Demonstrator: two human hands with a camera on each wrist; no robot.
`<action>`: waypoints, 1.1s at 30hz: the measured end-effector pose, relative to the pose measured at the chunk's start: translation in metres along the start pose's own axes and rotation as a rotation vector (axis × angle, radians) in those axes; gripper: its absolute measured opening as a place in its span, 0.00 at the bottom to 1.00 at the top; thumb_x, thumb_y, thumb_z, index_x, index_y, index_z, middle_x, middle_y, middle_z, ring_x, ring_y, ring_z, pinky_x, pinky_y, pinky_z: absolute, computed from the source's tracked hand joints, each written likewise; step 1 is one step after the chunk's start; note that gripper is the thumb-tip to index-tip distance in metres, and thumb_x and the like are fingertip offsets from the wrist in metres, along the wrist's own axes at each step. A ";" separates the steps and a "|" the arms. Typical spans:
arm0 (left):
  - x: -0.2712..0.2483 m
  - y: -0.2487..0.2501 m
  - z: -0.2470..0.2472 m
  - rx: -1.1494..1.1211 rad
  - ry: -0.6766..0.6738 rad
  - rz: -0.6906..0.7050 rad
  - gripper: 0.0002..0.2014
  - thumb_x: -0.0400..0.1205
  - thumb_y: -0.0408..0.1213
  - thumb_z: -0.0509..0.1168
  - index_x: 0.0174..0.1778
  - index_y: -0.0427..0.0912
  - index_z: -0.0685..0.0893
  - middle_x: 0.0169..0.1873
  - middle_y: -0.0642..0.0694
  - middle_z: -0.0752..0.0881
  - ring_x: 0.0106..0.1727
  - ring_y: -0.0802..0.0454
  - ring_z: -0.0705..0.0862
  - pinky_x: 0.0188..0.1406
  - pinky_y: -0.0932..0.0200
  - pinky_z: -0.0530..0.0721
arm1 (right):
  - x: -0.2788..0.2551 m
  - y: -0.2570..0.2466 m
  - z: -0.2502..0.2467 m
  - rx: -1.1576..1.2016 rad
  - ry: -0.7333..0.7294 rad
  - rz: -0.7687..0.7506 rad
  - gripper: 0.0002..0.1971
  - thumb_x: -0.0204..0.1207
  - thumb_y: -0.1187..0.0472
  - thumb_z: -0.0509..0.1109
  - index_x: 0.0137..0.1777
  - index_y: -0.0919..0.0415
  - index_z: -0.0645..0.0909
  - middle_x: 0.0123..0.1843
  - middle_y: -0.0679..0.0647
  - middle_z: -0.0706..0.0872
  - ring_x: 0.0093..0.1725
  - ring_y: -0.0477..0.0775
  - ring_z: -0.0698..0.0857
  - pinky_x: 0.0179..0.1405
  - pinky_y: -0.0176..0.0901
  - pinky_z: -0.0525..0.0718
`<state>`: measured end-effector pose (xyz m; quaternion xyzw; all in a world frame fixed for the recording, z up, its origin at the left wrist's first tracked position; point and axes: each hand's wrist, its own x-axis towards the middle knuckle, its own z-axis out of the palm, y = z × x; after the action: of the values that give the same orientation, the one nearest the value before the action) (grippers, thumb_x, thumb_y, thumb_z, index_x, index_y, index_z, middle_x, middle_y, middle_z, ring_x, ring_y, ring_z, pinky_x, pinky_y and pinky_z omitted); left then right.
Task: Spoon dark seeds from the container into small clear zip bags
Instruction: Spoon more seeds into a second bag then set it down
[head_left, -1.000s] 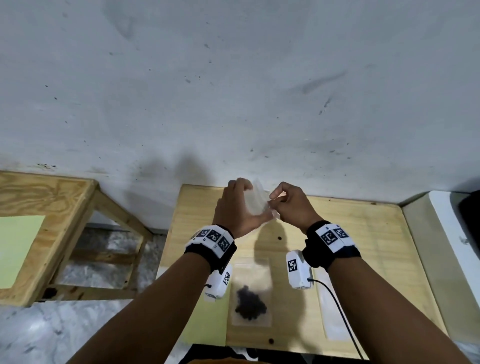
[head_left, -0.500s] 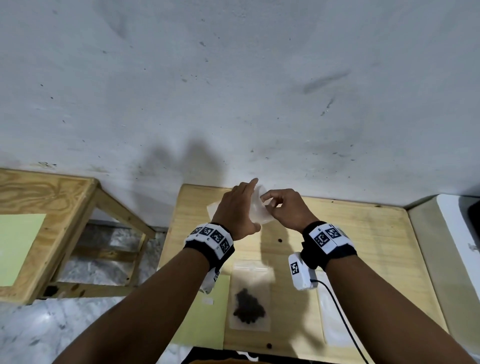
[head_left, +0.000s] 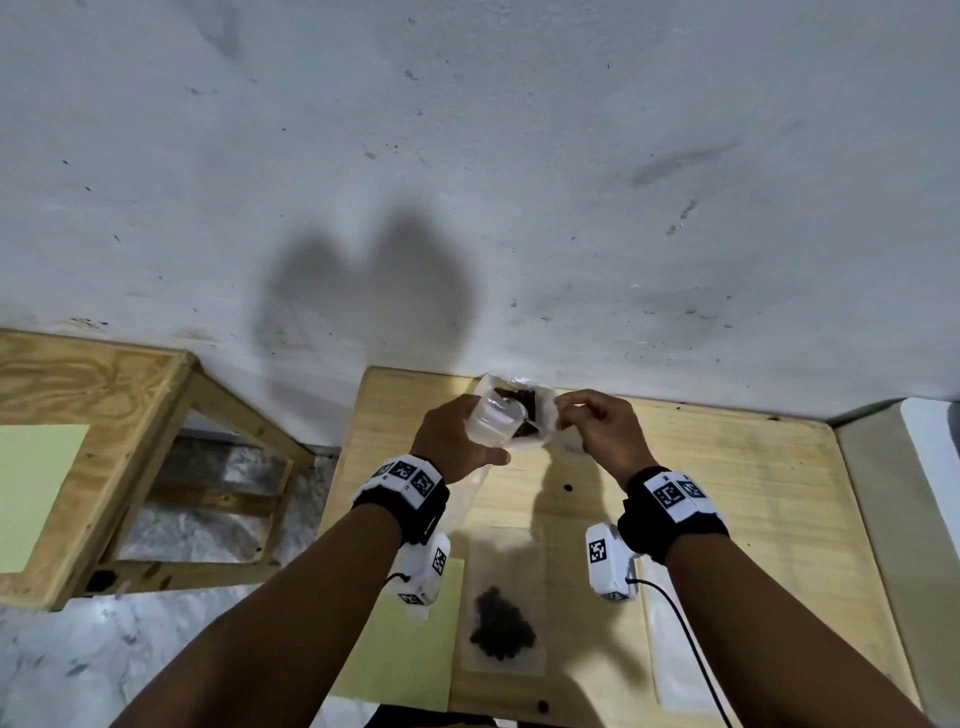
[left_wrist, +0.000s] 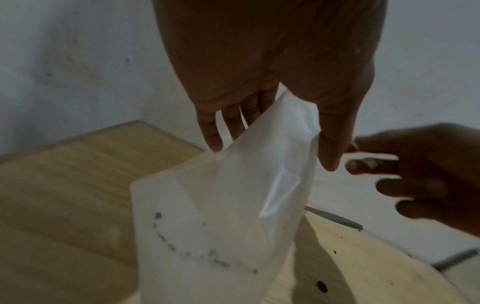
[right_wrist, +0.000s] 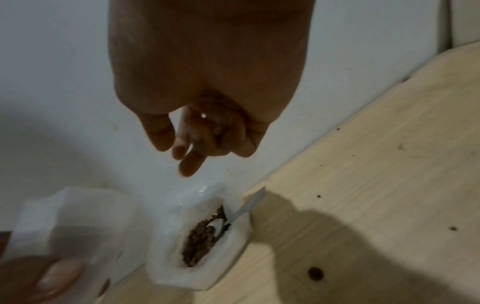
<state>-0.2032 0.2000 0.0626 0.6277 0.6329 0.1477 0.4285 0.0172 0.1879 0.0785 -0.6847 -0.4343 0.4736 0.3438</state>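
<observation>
My left hand (head_left: 462, 431) holds a small clear zip bag (head_left: 491, 421) up by its mouth, thumb on one side and fingers on the other (left_wrist: 272, 152); the bag (left_wrist: 221, 216) hangs empty. Just behind it, at the table's far edge by the wall, stands the white container (head_left: 540, 415) of dark seeds (right_wrist: 200, 240), with a spoon (right_wrist: 246, 209) leaning in it. My right hand (head_left: 569, 415) hovers beside and above the container, its fingers (right_wrist: 189, 162) loosely bent and holding nothing. A filled zip bag (head_left: 504, 618) lies flat near the front of the table.
The small wooden table (head_left: 727, 493) stands against a white wall. Flat clear bags (head_left: 675, 654) lie at its front right and a green sheet (head_left: 410, 639) at its front left. A wooden stool (head_left: 104, 415) stands to the left, a white ledge (head_left: 930, 457) to the right.
My right hand has let go of the bag's mouth and moved right, over the seed container. My left hand keeps the bag and has shifted left, uncovering the container.
</observation>
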 end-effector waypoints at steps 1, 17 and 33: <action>0.004 -0.004 0.000 -0.026 -0.010 -0.040 0.33 0.61 0.45 0.86 0.63 0.49 0.84 0.53 0.52 0.88 0.54 0.51 0.86 0.50 0.61 0.78 | 0.005 0.008 -0.004 -0.053 0.086 -0.011 0.08 0.77 0.68 0.72 0.44 0.55 0.89 0.38 0.51 0.90 0.31 0.39 0.84 0.37 0.35 0.78; 0.044 -0.022 0.010 -0.339 -0.247 -0.280 0.33 0.49 0.48 0.87 0.52 0.55 0.90 0.52 0.55 0.91 0.58 0.52 0.87 0.63 0.48 0.84 | 0.039 0.055 -0.009 -0.561 -0.181 0.280 0.17 0.70 0.44 0.80 0.47 0.58 0.90 0.41 0.51 0.91 0.44 0.54 0.88 0.44 0.44 0.84; 0.043 -0.036 0.009 -0.261 -0.131 -0.267 0.39 0.43 0.54 0.85 0.52 0.51 0.88 0.50 0.53 0.90 0.54 0.52 0.87 0.56 0.51 0.87 | 0.028 0.045 0.017 -0.296 0.371 -0.125 0.10 0.78 0.58 0.73 0.40 0.55 0.74 0.25 0.57 0.84 0.22 0.61 0.80 0.26 0.41 0.74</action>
<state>-0.2142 0.2303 0.0163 0.4854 0.6570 0.1291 0.5621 0.0180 0.1974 0.0236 -0.7745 -0.4702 0.2488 0.3423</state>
